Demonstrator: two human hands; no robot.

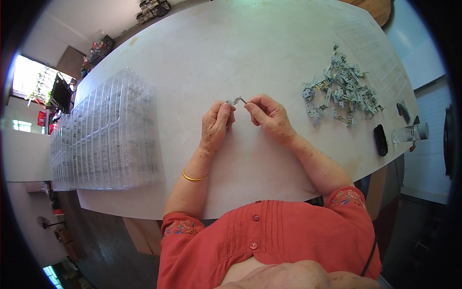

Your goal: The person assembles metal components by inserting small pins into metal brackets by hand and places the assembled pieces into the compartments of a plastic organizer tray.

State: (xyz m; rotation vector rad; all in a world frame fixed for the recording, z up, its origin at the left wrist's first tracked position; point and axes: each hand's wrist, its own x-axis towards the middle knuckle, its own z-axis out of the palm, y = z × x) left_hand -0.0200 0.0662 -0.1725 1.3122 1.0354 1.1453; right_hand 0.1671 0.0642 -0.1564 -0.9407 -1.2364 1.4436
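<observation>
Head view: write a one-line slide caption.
Left hand and right hand handle a small metal piece over a pale table, clear trays at left, heaped metal parts at right.

The white table point(192, 53) bears clear trays point(108, 130), metal parts point(344, 86) and a jar point(405, 134).

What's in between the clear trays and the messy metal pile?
The head view shows the left hand pinching a metal piece, and the right hand holding a thin dark bit, over the white table.
</observation>
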